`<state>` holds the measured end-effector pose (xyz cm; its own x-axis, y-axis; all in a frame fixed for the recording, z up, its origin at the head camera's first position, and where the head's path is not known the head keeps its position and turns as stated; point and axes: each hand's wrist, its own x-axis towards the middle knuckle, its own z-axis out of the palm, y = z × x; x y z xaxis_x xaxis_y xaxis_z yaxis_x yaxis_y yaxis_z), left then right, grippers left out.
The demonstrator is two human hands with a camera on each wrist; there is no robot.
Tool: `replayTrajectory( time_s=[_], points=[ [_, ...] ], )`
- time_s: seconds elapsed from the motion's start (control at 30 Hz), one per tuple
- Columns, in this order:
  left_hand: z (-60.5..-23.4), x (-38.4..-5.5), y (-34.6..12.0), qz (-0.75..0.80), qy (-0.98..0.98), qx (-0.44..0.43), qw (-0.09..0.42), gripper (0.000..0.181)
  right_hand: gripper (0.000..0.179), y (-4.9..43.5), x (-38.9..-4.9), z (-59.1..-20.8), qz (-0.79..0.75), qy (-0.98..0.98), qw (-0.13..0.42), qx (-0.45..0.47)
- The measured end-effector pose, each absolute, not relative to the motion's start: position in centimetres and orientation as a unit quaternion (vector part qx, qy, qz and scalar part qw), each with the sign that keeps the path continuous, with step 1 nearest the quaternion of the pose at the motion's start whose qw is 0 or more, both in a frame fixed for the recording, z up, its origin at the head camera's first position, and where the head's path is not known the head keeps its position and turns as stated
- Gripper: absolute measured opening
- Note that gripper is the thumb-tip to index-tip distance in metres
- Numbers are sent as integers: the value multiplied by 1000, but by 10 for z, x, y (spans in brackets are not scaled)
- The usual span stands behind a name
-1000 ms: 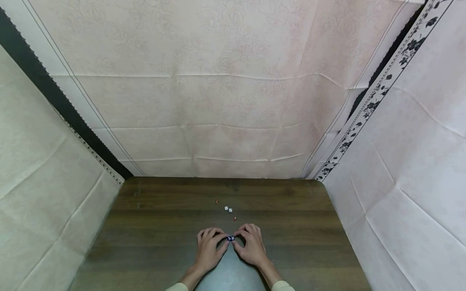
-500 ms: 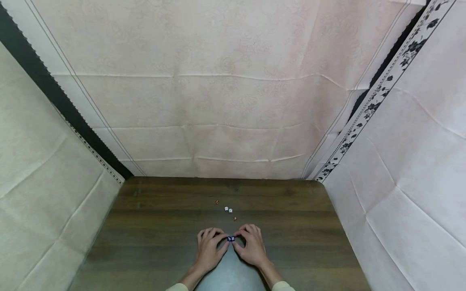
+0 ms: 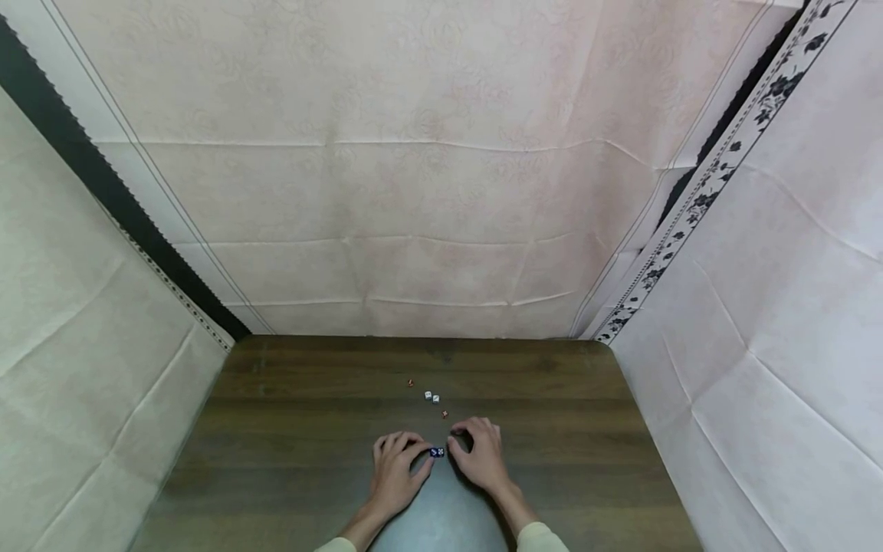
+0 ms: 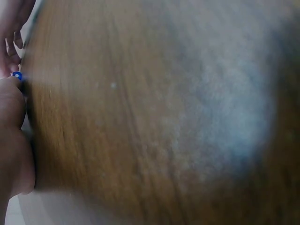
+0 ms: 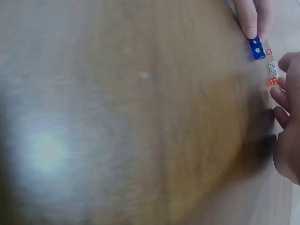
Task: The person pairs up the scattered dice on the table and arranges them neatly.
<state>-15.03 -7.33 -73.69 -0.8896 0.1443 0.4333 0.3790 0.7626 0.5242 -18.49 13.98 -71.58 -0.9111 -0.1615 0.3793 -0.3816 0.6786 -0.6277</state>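
Two blue dice [image 3: 441, 452] with white pips sit side by side on the wooden table, near the middle in the head view. My left hand [image 3: 396, 471] pinches the left one between thumb and index finger. In the right wrist view, fingertips press against the end of the blue pair [image 5: 257, 48]. My right hand [image 3: 480, 456] is a short way to the right of the dice, its fingers loosely curved around nothing. At the edge of the left wrist view, a bit of blue die [image 4: 17, 75] shows past my left hand [image 4: 11, 112].
Beyond the hands, two white dice [image 3: 431, 397] lie next to each other. One red die [image 3: 410, 382] lies farther back to their left, another red die [image 3: 444, 414] nearer. Pale cloth [image 3: 441, 230] hangs behind the wooden table [image 3: 290, 429] and along both sides.
My right hand has let go of the blue dice and moved slightly right and away from me. My left hand has stayed at the pair.
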Motion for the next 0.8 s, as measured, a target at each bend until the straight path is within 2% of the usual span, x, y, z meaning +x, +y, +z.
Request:
replayTrajectory(
  time_s=[0.1, 0.37, 0.8],
  points=[
    [-737, -150, -74, -310, -922, -142, 184, 17, 17, 139, -193, -715, 367, -905, 163, 143],
    [-738, -151, -73, -311, -919, -145, 194, 19, 18, 132, -211, -709, 363, -917, 130, 106],
    [-738, -150, -74, -304, -918, -152, 204, 19, 19, 119, -220, -718, 344, -924, 152, 73]
  ],
)
